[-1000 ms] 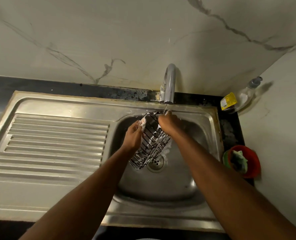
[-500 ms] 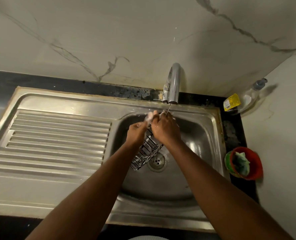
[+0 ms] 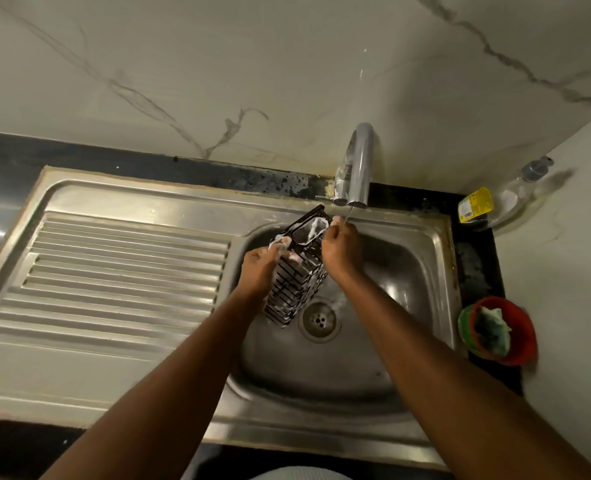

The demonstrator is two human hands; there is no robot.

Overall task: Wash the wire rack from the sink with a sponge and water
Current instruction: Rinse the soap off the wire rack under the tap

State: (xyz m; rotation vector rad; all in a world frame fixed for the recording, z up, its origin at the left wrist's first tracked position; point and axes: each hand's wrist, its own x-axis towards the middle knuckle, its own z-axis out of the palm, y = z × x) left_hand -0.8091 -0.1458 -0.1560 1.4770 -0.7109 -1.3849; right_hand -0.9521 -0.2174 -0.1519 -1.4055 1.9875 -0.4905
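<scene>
Beside sink (image 3: 410, 271), red bowl (image 3: 528, 336), bottle (image 3: 510, 199)

The rack (image 3: 294, 271) sits tilted in the sink (image 3: 408, 271) between my left hand (image 3: 259, 268) and right hand (image 3: 341, 249), its top end under the tap (image 3: 358, 164) behind the basin, the drain (image 3: 319, 320) just right of its lower end. The drainboard (image 3: 124, 271) lies to the left. On the counter (image 3: 474, 271) to the right sits a bowl (image 3: 522, 344), with a bottle (image 3: 505, 199) behind it.
</scene>
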